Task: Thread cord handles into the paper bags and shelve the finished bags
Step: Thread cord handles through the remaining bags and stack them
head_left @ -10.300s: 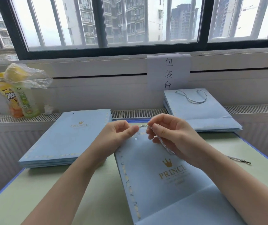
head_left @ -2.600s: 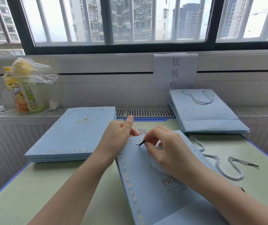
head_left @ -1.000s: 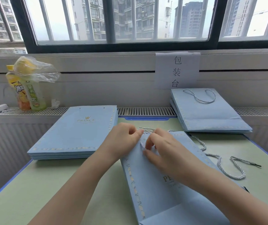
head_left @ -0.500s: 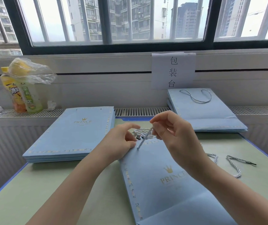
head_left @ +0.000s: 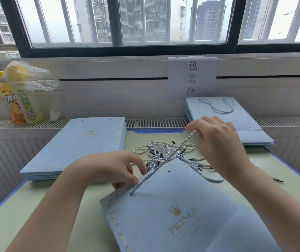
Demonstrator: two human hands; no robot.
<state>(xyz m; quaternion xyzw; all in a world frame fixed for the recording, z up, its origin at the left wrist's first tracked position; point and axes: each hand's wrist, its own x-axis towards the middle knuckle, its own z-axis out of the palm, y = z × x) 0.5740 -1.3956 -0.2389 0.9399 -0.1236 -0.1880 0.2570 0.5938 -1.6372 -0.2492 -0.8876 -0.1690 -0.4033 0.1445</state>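
A light blue paper bag (head_left: 178, 211) with a gold PRINCE logo lies flat on the table in front of me. A white twisted cord (head_left: 156, 169) runs taut from a hole near the bag's top left up to my right hand (head_left: 216, 142), which pinches it above the table. My left hand (head_left: 114, 168) holds down the bag's top left corner. A loose pile of cords (head_left: 163, 151) lies just beyond the bag. A second hole at the bag's top edge shows no cord through it.
A stack of flat bags without handles (head_left: 76, 148) lies at the left. Finished bags with a cord handle (head_left: 223, 120) are stacked at the back right on the radiator ledge. Two drink bottles (head_left: 22, 99) under a plastic bag stand far left. A paper sign (head_left: 192, 77) hangs on the wall.
My right hand has pulled the cord up and to the right, drawing it taut through the hole. The bag has turned slightly and my left hand has shifted to its corner.
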